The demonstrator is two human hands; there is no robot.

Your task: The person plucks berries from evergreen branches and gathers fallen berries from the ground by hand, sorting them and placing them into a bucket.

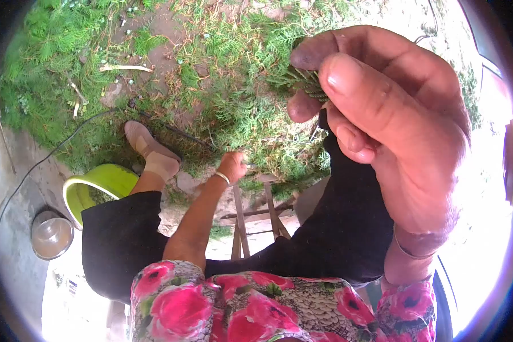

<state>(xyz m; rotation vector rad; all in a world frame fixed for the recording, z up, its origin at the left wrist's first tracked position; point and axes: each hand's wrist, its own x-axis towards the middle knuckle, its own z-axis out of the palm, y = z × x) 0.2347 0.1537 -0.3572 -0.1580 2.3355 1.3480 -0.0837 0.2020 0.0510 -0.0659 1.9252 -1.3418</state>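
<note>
Raised close to the camera, my right hand [402, 114] pinches a small green conifer sprig [306, 82] between thumb and fingers. Most of the sprig is hidden behind the thumb and fingertips. Lower down and farther away, my left hand [232, 166] has its fingers curled at the near edge of the cut conifer greenery [239, 102] on the ground. What those fingers hold, if anything, is too small to make out. A white bangle circles the left wrist.
A lime-green tub [105, 185] stands at left beside my shoe [148, 142], with a clear bowl [52, 235] near it. A dark cable [68, 138] crosses the ground. Between my knees is a wooden frame [239, 219]. Bare sticks [126, 68] lie among the greenery.
</note>
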